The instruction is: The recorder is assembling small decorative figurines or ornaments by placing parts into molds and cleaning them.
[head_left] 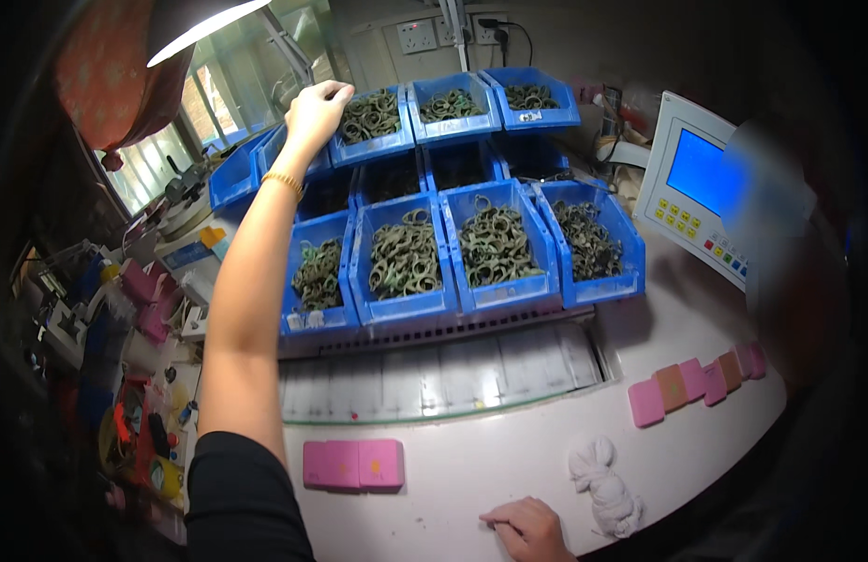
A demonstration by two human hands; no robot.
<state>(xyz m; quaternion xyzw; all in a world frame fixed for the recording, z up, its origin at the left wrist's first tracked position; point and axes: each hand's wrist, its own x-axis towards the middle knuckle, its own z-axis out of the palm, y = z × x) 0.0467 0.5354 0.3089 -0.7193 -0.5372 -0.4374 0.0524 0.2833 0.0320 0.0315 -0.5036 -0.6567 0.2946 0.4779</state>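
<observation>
My left arm reaches far up across the bench, and my left hand is closed above the top row of blue bins, beside a bin of dark greenish ring-shaped pieces. Whatever its fingers may hold is hidden. Low in the picture, my right hand rests on the white tabletop with its index finger stretched out and nothing seen in it. Between my arm and that hand sit pink blocks, side by side. A bunched white cloth lies right of my right hand.
More blue bins of ring-shaped pieces stand in tiers behind a long glass-edged panel. A row of pink and brown blocks lies at right, below a control unit with a blue screen. A lit lamp hangs upper left.
</observation>
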